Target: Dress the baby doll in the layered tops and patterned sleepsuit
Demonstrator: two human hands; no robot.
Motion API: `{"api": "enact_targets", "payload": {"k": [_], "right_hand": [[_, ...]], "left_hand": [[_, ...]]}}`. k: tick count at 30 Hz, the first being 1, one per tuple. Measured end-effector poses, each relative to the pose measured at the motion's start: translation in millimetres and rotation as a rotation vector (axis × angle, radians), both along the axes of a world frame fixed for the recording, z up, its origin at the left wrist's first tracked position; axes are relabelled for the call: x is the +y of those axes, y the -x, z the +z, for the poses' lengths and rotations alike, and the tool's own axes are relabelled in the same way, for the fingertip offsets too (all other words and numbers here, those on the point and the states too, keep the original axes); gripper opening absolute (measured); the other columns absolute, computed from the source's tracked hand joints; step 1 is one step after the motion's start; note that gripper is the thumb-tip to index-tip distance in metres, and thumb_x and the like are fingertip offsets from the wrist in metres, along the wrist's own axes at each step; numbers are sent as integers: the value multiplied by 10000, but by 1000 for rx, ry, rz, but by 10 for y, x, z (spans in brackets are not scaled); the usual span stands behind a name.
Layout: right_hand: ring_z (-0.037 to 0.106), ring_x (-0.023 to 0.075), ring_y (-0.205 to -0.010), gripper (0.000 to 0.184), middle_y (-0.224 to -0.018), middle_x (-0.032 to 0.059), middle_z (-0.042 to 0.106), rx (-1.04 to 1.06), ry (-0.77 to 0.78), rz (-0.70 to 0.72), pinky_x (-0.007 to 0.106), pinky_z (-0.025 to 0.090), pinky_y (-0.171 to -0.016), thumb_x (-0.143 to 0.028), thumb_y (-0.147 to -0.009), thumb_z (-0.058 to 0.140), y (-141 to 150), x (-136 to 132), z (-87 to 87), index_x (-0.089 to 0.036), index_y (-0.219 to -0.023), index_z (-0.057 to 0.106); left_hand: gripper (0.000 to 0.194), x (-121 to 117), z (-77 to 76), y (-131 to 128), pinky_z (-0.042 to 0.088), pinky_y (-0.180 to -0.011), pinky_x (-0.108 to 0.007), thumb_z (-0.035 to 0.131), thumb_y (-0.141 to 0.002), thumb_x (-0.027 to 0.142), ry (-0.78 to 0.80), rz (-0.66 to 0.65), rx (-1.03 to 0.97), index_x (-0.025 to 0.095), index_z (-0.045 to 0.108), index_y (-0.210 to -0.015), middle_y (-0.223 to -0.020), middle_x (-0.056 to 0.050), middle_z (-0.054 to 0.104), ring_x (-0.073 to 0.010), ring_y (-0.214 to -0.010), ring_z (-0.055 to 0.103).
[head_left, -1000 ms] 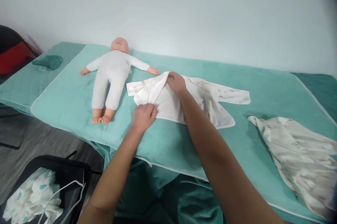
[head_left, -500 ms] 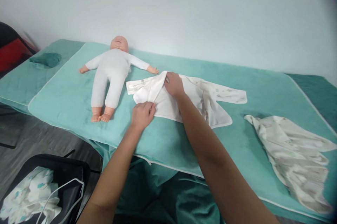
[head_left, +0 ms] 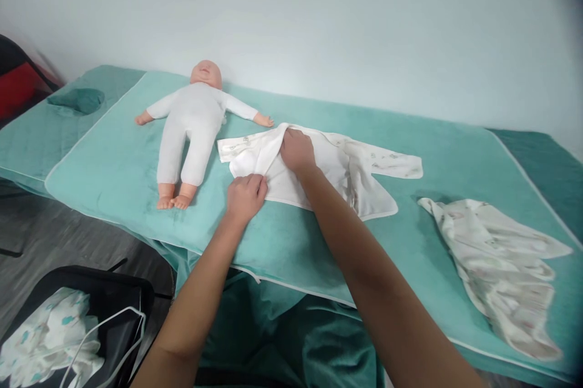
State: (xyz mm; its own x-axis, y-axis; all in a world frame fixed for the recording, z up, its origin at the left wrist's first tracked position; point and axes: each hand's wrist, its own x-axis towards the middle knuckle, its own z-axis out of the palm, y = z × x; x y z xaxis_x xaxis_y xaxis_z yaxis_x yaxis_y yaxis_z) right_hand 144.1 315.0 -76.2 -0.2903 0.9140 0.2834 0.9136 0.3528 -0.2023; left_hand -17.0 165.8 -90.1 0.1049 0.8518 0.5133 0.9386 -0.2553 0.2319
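A white long-sleeved baby shirt with small prints on its sleeves lies spread open on the green bed cover. My left hand is closed on its lower edge at the left. Higher up, my right hand has its fingers curled on the front flap near the neckline. Part of the shirt is hidden under my right forearm. To the left, a baby doll in a white cloth body lies on its back with arms spread; one of its hands is close to the shirt's left sleeve.
Another printed baby garment lies crumpled at the right of the bed. A black chair at lower left holds a white cloth with green spots and a white hanger. Behind the bed is a wall.
My right hand has shifted slightly down and left along the shirt's flap. My left hand stays at the lower edge. The view has moved a little.
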Motion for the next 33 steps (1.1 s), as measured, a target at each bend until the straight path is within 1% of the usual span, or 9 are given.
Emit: {"api": "enact_targets", "payload": {"k": [5,8,11,15,20,24,26,29,33], "right_hand": [[488,302,-1360,442,-1461,190,584,30,5,41,442,348,-1126,-218,-1011,350,15,-102,-21,-96,-1373,571],[440,298,-1425,475,-1539,179,525,34,14,27,459,313,-1165,-220,-1018,329,27,-162,-16,-92,-1421,544],[416,307,-1451,511,-1569,188,492,23,11,-12,484,286,-1189,-215,-1020,313,54,-224,4,-64,-1473,496],[448,325,-1419,519,-1547,210,511,-3,-8,-57,508,280,-1188,-157,-1006,274,105,-340,22,-55,-1453,518],[489,328,-1359,486,-1498,216,553,-36,-48,-2,497,301,-1171,-134,-994,287,175,-561,27,-80,-1377,580],[489,330,-1362,450,-1438,216,599,-47,-51,42,499,306,-1173,-148,-991,317,241,-767,54,-105,-1330,610],[478,326,-1385,450,-1468,205,583,-41,-27,45,508,311,-1178,-154,-985,336,271,-864,67,-128,-1349,600],[432,309,-1446,476,-1562,172,506,-24,11,37,515,312,-1193,-180,-987,352,291,-971,65,-156,-1423,541],[404,278,-1480,506,-1599,152,469,40,32,36,487,300,-1217,-229,-996,376,257,-995,27,-140,-1483,479]], "left_hand": [[307,4,-10,7,378,-670,-347,435,-1035,304,-22,3,-4,208,643,-831,-752,-56,735,-199,-701,665],[301,8,-8,10,381,-670,-340,439,-1033,297,-22,2,-8,208,642,-828,-759,-57,737,-193,-702,667],[293,8,-3,10,384,-671,-335,449,-1028,291,-28,5,-7,207,645,-828,-756,-57,737,-189,-700,669],[293,6,-8,12,381,-666,-332,452,-1027,291,-28,6,-17,207,645,-823,-750,-55,735,-187,-688,668],[302,6,-15,20,387,-681,-335,443,-1034,295,-37,-12,-29,206,645,-828,-752,-58,734,-190,-693,672],[312,3,8,18,388,-679,-335,437,-1036,295,-42,-7,-23,202,654,-833,-744,-64,735,-200,-708,684],[315,-2,19,15,389,-678,-338,435,-1037,295,-46,-6,-14,200,659,-837,-747,-66,738,-205,-711,688],[318,-7,26,12,388,-675,-342,438,-1035,296,-45,-2,-5,198,660,-830,-748,-70,740,-211,-710,688],[316,-10,23,16,376,-668,-341,442,-1034,299,-44,-1,3,195,664,-835,-745,-68,740,-206,-707,685]]}}
